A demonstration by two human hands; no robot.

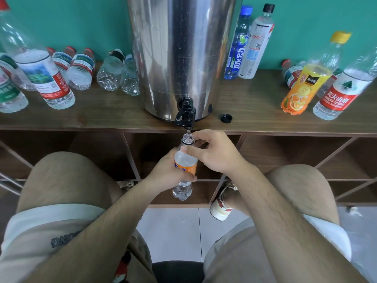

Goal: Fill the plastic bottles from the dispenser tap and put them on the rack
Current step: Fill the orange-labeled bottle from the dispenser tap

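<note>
Nearest the person, the left hand (167,174) wraps around the orange label of a clear Fanta bottle (184,160), fingers (190,178) curled firmly about its middle. The right hand (216,152) pinches the shoulder just under the open mouth, thumb and forefinger closed on the plastic and the other fingers loosely bent. The bottle's long axis runs nearly upright, leaning slightly, with its base hanging below the left hand in front of the wooden shelf compartments (285,158). Its mouth sits directly beneath the black tap (185,115), almost touching the spout, so the coming move appears to depend on keeping that mouth lined up under the outlet; the right hand is the nearer one to the tap lever. Whether water is running cannot be told. Behind stands the steel dispenser (181,48) on the bench (255,107), a loose black cap (226,118) just to its right, and other bottles stand or lie on either side.
</note>
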